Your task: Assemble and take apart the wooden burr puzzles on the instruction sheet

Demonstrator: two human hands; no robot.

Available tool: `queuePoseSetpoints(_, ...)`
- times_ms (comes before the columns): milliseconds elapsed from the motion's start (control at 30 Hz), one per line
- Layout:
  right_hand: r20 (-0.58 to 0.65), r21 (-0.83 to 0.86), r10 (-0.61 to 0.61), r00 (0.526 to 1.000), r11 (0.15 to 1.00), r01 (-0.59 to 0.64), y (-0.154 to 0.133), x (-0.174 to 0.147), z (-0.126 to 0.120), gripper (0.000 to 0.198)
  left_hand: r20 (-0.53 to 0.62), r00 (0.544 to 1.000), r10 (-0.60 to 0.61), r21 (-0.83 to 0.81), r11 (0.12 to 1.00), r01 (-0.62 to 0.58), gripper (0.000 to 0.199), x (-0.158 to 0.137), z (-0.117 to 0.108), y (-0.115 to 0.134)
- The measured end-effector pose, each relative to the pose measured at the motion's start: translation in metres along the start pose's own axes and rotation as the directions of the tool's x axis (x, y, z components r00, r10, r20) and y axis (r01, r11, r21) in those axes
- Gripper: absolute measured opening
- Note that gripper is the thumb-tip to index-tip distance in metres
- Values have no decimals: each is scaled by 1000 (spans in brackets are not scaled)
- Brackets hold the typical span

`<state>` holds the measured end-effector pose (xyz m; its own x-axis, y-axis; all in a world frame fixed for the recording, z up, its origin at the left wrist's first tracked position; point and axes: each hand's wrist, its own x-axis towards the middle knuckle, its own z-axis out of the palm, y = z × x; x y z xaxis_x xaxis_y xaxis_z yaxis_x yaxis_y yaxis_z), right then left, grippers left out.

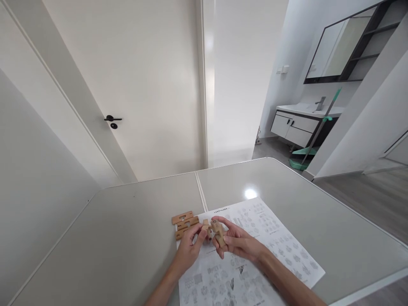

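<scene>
My right hand is closed round a notched wooden puzzle piece, held up above the paper. Close beside it, my left hand pinches a smaller wooden puzzle piece between thumb and fingers. The two pieces are very near each other; whether they touch, I cannot tell. Just past my left hand lie three flat wooden pieces with cut-outs, side by side at the paper's left corner. Under both hands spreads a large printed sheet with rows of small diagrams. My fingers hide parts of both held pieces.
The grey folding table has a seam across it and a pale raised edge. A door with a black handle stands beyond. At the right are a washbasin cabinet and a green dustpan.
</scene>
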<state>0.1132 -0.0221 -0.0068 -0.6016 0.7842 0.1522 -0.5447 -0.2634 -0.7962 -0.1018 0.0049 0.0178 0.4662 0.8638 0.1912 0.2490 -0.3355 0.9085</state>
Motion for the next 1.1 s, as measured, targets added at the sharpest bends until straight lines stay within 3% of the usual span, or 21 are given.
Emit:
queuePoseSetpoints(100,-74,13,30,997,1000,-29,-2,-3,0,74,-56,998,19,30,999,-18,40,1,-3,-3)
queuePoseSetpoints(200,-142,-41,1,990,999,-7,-4,-3,0,82,-202,979,31,98,995,-11,39,3,-9,-7)
queuePoseSetpoints(267,-200,-115,-61,978,993,38,-5,-1,-1,83,-308,950,57,197,980,5,37,4,-12,-9)
queuePoseSetpoints(367,-324,-323,-155,933,945,44,-6,4,1,67,-386,907,167,402,915,2,37,3,-15,-11)
queuePoseSetpoints(433,-403,-520,-231,885,854,-14,-3,7,2,54,-353,895,271,541,840,-41,36,2,-15,-13)
queuePoseSetpoints(533,-439,-748,-349,828,652,-123,6,9,1,44,-254,886,388,708,699,-103,33,1,-15,-14)
queuePoseSetpoints(633,-419,-862,-403,814,459,-217,15,9,-4,36,-178,890,421,802,586,-117,34,1,-15,-14)
queuePoseSetpoints(767,-395,-917,-468,791,249,-311,21,8,-11,23,-120,902,414,849,514,-123,35,1,-15,-15)
queuePoseSetpoints(900,-356,-934,-497,791,157,-321,21,8,-10,13,-109,909,403,857,501,-120,29,-1,-13,-16)
queuePoseSetpoints(1100,-276,-959,-467,840,73,-274,18,8,-4,15,-69,929,363,864,487,-126,26,-3,-9,-19)
